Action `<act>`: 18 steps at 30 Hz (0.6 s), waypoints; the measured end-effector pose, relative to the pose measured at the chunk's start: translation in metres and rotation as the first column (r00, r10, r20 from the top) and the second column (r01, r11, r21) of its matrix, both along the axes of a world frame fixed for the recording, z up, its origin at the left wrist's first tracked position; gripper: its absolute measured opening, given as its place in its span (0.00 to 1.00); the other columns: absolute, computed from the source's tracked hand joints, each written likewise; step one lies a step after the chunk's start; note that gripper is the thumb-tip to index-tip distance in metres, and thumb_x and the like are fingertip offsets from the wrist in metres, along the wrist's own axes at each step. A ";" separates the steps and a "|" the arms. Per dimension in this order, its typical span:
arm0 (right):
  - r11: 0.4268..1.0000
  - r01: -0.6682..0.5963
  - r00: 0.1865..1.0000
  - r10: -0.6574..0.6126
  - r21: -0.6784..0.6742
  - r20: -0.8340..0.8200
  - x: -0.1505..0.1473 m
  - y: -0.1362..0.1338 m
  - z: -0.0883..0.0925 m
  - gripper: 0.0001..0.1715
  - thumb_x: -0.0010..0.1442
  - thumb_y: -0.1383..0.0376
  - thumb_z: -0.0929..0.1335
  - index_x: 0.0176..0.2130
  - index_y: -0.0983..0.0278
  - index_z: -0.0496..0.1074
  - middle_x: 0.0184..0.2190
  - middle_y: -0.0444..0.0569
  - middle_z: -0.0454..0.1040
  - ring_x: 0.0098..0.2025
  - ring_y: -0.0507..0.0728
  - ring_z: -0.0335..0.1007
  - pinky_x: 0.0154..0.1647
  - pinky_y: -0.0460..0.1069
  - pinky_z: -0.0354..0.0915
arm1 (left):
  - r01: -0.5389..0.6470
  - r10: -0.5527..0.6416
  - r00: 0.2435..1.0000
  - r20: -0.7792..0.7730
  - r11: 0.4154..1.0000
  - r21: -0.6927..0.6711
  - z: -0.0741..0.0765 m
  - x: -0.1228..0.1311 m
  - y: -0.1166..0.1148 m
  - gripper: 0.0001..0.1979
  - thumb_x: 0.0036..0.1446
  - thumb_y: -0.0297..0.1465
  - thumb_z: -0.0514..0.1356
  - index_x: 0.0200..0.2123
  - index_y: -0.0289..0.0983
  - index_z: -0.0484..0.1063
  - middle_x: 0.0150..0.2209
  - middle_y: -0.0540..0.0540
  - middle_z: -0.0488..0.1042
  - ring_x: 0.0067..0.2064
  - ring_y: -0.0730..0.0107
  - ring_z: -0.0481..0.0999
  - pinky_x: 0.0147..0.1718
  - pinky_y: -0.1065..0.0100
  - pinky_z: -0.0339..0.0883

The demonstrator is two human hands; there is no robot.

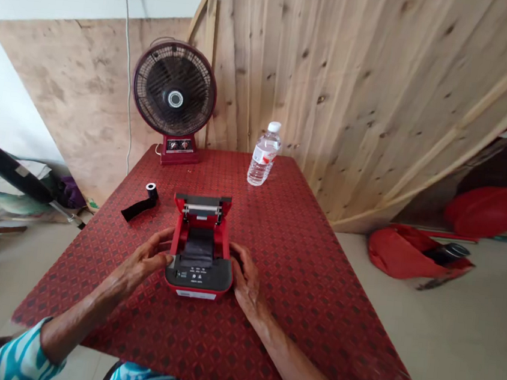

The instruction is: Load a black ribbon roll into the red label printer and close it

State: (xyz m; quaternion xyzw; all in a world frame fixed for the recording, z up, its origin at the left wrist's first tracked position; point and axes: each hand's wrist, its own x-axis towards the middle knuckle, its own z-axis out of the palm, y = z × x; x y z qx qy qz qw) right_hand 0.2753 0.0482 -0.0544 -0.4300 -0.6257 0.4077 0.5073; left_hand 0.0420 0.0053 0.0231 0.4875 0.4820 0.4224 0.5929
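Note:
A red and dark grey label printer (199, 276) rests on the table before me, its lid (202, 204) raised at the far side. Inside the bay lies a dark strip or ribbon (199, 246). My left hand (149, 259) grips the printer's left side, its thumb on the near left corner of the grey top. Around the right side curl the fingers of my right hand (247, 277), partly hidden by the body. To the left of the printer, a small black ribbon roll (151, 194) with a white core stands with its tail unrolled on the table.
A red patterned cloth covers the table (300, 261). At its back stand a dark red fan (175, 94) and a clear water bottle (264, 155). Behind rises a wooden plank wall (338, 72). A red bag (410, 253) lies on the floor at right.

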 end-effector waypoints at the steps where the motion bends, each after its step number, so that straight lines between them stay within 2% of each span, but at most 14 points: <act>1: 1.000 -0.002 1.000 0.002 0.005 -0.005 0.000 0.000 0.000 0.17 0.64 0.60 0.61 0.48 0.61 0.71 0.45 0.51 0.74 0.49 0.57 0.71 0.52 0.54 0.66 | 0.006 -0.006 1.000 0.011 1.000 0.000 0.000 0.000 0.001 0.32 0.56 0.36 0.61 0.63 0.41 0.59 0.62 0.40 0.66 0.61 0.50 0.66 0.56 0.54 0.63; 5: 0.999 0.004 1.000 -0.003 0.035 -0.030 -0.001 0.001 -0.001 0.15 0.64 0.61 0.61 0.47 0.60 0.71 0.43 0.50 0.75 0.48 0.57 0.72 0.51 0.54 0.68 | 0.004 -0.004 1.000 -0.009 1.000 -0.011 0.000 -0.004 0.004 0.33 0.53 0.37 0.64 0.62 0.39 0.61 0.62 0.38 0.66 0.61 0.48 0.66 0.55 0.53 0.63; 7: 0.999 0.006 0.999 -0.004 0.045 -0.042 -0.002 0.001 -0.002 0.15 0.64 0.62 0.61 0.47 0.60 0.71 0.43 0.50 0.75 0.47 0.57 0.72 0.51 0.54 0.68 | -0.022 0.022 0.996 -0.085 1.000 0.010 0.001 -0.008 0.004 0.33 0.53 0.38 0.65 0.61 0.38 0.63 0.61 0.37 0.66 0.60 0.47 0.66 0.55 0.52 0.63; 9: 0.999 0.007 0.999 -0.005 0.053 -0.051 -0.003 0.002 -0.003 0.15 0.64 0.62 0.60 0.47 0.60 0.71 0.44 0.50 0.75 0.47 0.56 0.72 0.51 0.53 0.68 | -0.084 0.106 0.969 -0.224 0.991 0.109 0.005 -0.012 0.005 0.32 0.51 0.40 0.66 0.59 0.39 0.65 0.61 0.37 0.67 0.61 0.47 0.65 0.57 0.51 0.61; 11: 0.998 0.000 0.999 0.003 0.059 -0.052 -0.003 0.002 -0.003 0.15 0.64 0.62 0.60 0.48 0.60 0.71 0.44 0.51 0.74 0.48 0.56 0.72 0.51 0.53 0.67 | -0.101 0.195 0.905 -0.379 0.962 0.255 0.014 -0.013 0.008 0.28 0.52 0.42 0.65 0.56 0.40 0.69 0.59 0.38 0.69 0.61 0.49 0.66 0.59 0.51 0.59; 14: 0.998 -0.013 0.998 0.017 0.065 -0.054 -0.003 0.003 -0.004 0.16 0.64 0.63 0.59 0.48 0.60 0.70 0.44 0.50 0.74 0.48 0.56 0.72 0.52 0.53 0.67 | 0.051 0.216 0.807 -0.549 0.901 0.430 0.030 -0.006 0.019 0.17 0.58 0.41 0.60 0.48 0.40 0.75 0.51 0.40 0.75 0.55 0.53 0.72 0.56 0.54 0.62; 18: 0.997 -0.002 0.999 0.005 0.075 -0.039 -0.003 0.004 -0.005 0.17 0.64 0.64 0.59 0.48 0.60 0.70 0.44 0.50 0.74 0.48 0.56 0.72 0.51 0.53 0.67 | 0.315 0.139 0.704 -0.697 0.818 0.482 0.044 0.011 0.043 0.12 0.62 0.35 0.55 0.43 0.40 0.77 0.44 0.43 0.78 0.47 0.60 0.76 0.48 0.62 0.68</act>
